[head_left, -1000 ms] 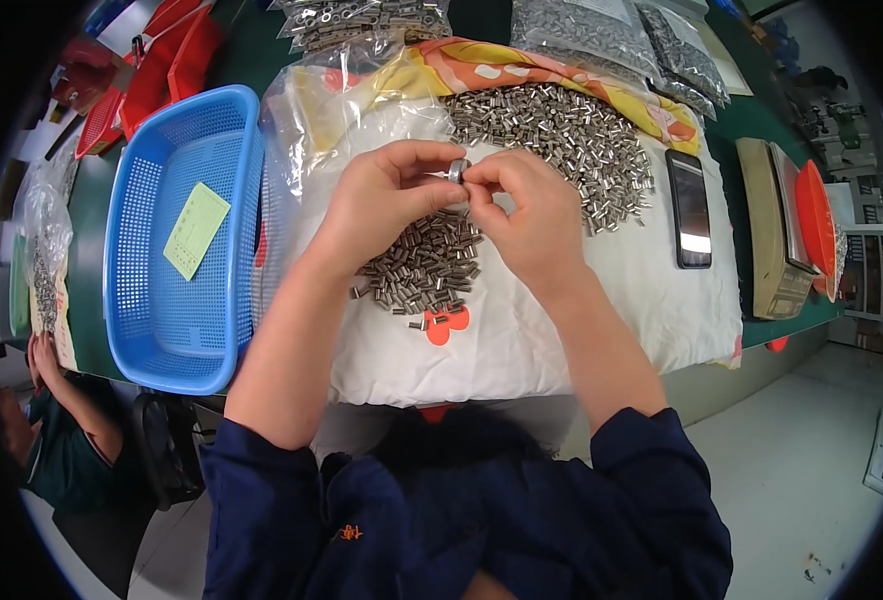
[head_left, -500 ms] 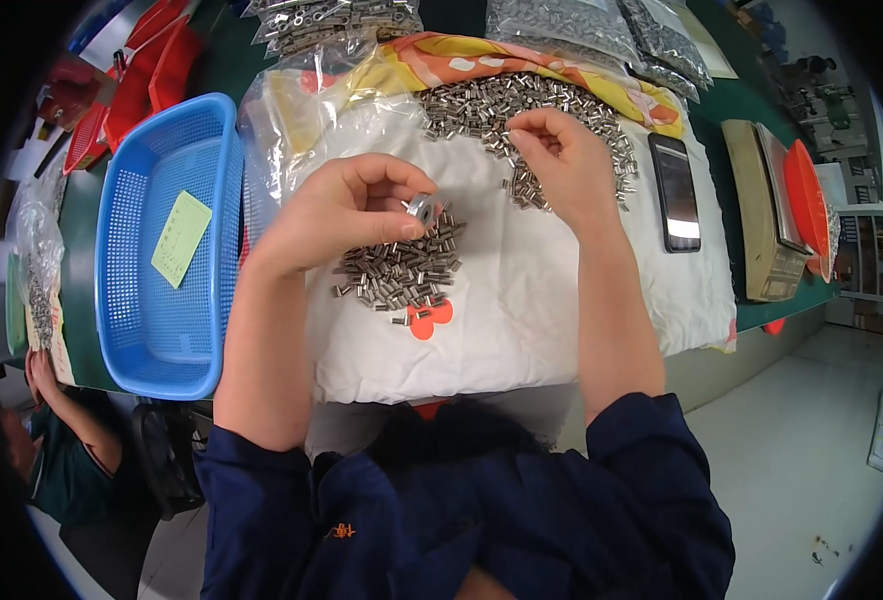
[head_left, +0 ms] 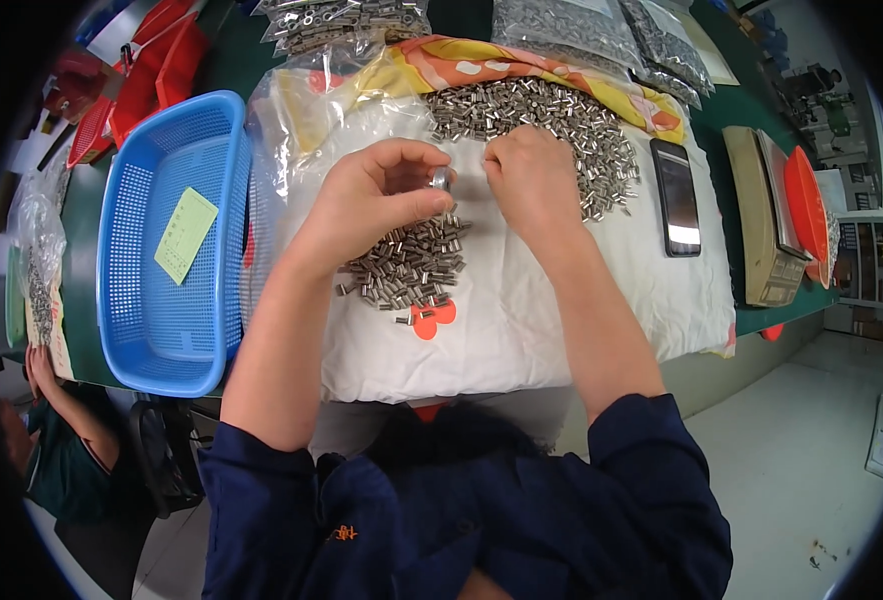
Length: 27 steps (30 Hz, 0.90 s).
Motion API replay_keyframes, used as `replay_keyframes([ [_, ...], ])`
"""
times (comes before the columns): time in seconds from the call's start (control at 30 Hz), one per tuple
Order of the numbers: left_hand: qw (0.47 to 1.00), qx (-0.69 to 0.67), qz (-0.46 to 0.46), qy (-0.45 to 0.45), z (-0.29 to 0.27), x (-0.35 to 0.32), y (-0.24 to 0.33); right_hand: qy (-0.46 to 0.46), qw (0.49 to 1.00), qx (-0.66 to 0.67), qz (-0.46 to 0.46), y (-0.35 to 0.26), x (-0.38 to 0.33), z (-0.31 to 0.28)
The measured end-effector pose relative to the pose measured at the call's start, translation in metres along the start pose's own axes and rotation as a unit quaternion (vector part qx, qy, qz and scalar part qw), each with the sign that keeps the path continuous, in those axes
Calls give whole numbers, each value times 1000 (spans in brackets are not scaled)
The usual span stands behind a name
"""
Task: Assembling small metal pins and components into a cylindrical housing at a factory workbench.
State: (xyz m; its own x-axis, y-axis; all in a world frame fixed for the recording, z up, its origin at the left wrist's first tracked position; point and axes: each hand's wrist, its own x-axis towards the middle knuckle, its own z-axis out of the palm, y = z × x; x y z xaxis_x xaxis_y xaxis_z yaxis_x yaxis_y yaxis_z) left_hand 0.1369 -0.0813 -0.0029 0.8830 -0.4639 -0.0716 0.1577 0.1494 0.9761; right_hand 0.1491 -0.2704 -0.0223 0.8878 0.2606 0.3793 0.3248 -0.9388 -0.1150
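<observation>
My left hand (head_left: 369, 195) pinches a small round metal piece with a hole, like a ring gauge (head_left: 442, 179), between thumb and fingers. It hovers above the nearer pile of small metal cylinders (head_left: 406, 268). Just right of it, apart from the ring gauge, is my right hand (head_left: 536, 180), its fingers pressed together. Whatever its fingertips hold, if anything, is hidden. Behind and to the right of that hand spreads a larger heap of the same cylinders (head_left: 601, 150). Both piles lie on a white cloth (head_left: 501, 340).
A blue plastic basket (head_left: 166, 330) with a yellow-green slip (head_left: 186, 235) stands at left. A black phone (head_left: 675, 200) lies on the cloth's right side. Bags of metal parts (head_left: 561, 30) sit at the back. A co-worker's arm (head_left: 76, 415) shows at far left.
My right hand has moved left and nearer, away from the larger heap toward my left hand. My left hand has shifted slightly right and away from me, turning the ring gauge more edge-on.
</observation>
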Motion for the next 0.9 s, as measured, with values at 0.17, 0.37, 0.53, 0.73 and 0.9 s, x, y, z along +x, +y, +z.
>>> replay_keyframes([
  [0.17,998,31,25,55,-3,3,-7,-53,985,154,64,-15,-1,-16],
  [0.37,998,18,32,47,-2,4,-8,-81,787,596,138,-18,-4,-23],
  [0.53,999,1,32,39,-1,4,-8,-101,795,586,119,-19,-6,-23],
  [0.73,998,16,34,56,1,4,-10,28,920,391,22,-30,-9,-27],
  [0.9,996,54,27,68,2,2,-10,10,918,394,27,-31,-10,-26],
])
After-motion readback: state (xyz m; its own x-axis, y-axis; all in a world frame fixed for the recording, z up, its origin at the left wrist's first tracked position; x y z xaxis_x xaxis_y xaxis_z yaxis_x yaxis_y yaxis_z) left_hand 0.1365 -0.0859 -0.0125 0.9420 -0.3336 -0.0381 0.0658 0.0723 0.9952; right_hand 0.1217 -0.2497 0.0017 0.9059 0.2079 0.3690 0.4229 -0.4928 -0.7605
